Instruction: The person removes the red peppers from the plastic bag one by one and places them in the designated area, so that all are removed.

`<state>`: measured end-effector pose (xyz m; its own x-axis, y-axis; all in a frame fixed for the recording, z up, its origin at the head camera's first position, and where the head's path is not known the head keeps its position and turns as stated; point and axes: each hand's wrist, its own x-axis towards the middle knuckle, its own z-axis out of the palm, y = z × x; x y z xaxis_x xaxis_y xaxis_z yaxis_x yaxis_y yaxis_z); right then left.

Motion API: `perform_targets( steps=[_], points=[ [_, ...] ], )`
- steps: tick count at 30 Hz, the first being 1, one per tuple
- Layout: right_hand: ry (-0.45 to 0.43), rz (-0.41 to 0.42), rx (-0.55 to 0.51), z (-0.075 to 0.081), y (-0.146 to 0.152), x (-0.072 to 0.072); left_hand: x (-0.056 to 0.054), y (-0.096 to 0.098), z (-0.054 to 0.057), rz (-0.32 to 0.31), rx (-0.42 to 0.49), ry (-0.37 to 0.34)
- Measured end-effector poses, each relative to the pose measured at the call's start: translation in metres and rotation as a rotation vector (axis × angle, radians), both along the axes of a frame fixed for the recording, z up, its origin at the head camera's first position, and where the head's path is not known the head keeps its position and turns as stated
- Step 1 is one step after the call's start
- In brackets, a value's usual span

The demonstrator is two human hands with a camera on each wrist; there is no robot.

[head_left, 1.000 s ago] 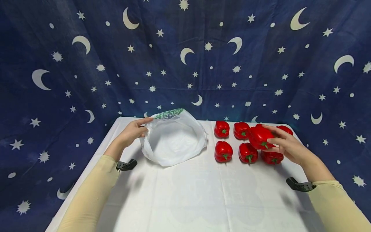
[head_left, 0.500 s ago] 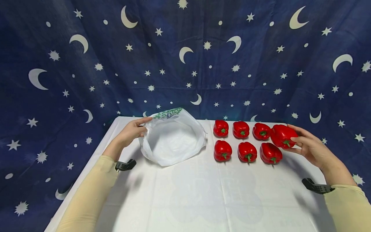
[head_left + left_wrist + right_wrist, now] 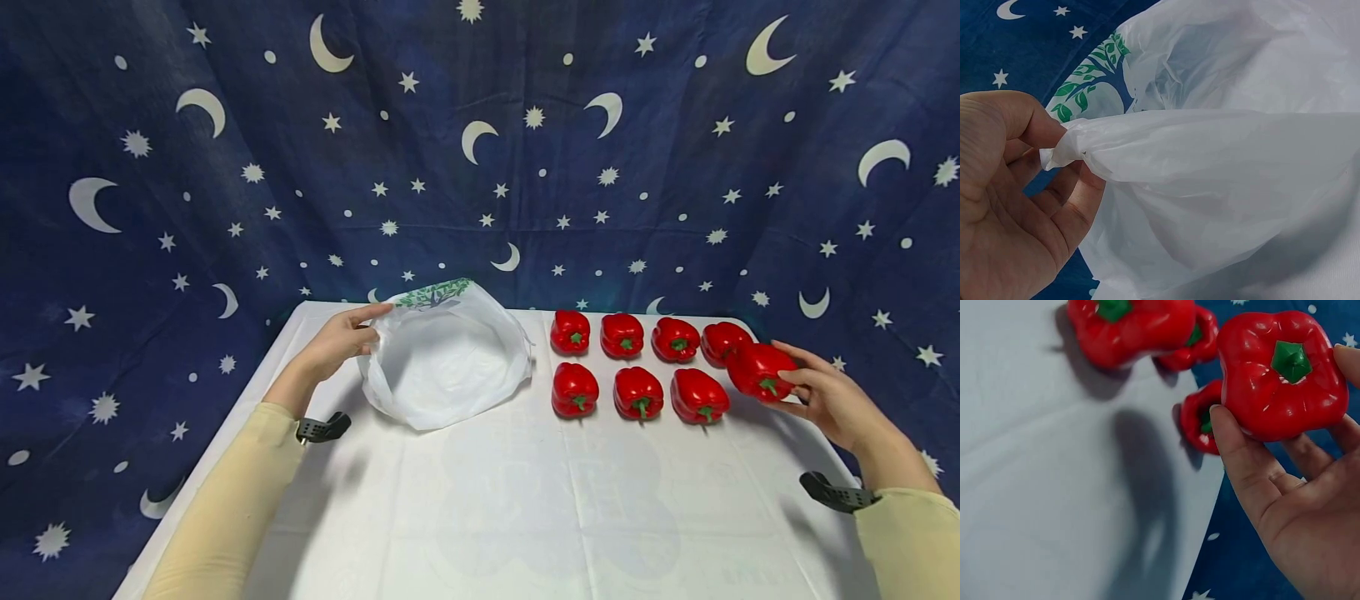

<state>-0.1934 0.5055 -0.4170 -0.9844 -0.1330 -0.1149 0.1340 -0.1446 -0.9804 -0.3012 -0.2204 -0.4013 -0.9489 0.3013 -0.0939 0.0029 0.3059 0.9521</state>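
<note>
A white plastic bag (image 3: 450,367) with a green-leaved tree print stands with its mouth wide on the left part of the table. My left hand (image 3: 337,340) pinches the left edge of its rim; the left wrist view shows the gathered plastic (image 3: 1075,144) between thumb and fingers. At the right, my right hand (image 3: 836,400) holds a red bell pepper (image 3: 1285,375) by its sides, green stem toward the wrist camera. In the head view this pepper overlaps the back-row pepper (image 3: 722,340) at the far right. Its shadow falls on the cloth below.
More red bell peppers lie in two rows right of the bag: a back row (image 3: 622,335) and a front row (image 3: 638,393). A white cloth (image 3: 480,517) covers the table. A blue curtain (image 3: 420,150) with moons and stars hangs right behind it.
My right hand has carried the pepper rightward past the back row, then slightly down toward the table's right edge. My left hand keeps its grip on the bag, nearly still.
</note>
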Motion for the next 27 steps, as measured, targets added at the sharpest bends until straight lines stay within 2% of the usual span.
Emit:
perform_targets(
  steps=[7, 12, 20, 24, 27],
  points=[
    [-0.035, -0.010, 0.025, -0.015, 0.008, 0.002, 0.001, -0.001, 0.000, 0.003, -0.008, -0.009],
    [-0.061, -0.046, 0.112, -0.022, 0.010, 0.001, 0.001, 0.000, 0.001, 0.007, -0.010, -0.008],
    [-0.103, -0.046, 0.224, -0.030, 0.011, 0.001, 0.002, 0.001, 0.001, 0.008, -0.014, -0.003],
    [-0.126, -0.045, 0.326, -0.032, 0.012, 0.002, 0.001, 0.001, 0.001, 0.017, -0.013, -0.002],
    [-0.134, -0.043, 0.346, -0.034, 0.013, 0.002, 0.001, 0.001, 0.001, 0.020, -0.015, -0.008]
  ],
)
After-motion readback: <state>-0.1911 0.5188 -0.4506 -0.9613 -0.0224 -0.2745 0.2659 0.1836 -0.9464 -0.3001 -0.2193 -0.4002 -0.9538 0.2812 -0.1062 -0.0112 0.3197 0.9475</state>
